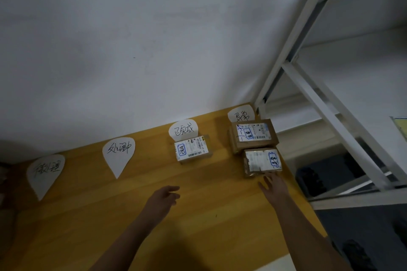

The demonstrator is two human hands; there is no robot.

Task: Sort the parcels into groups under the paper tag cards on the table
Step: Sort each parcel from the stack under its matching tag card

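The right hand (274,186), fingers spread wide, sits just beside the nearest parcel (262,161) on the counter (198,215); the left hand (164,197) hovers, fingers relaxed, empty.

A plain white wall (154,39) backs the wooden table (198,233); white metal shelving (317,103) stands right, above grey floor (361,229).

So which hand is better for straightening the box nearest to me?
Probably the right hand: its straight fingers reach the near edge of the nearest parcel. The left hand hovers farther away, mid-table, holding nothing.
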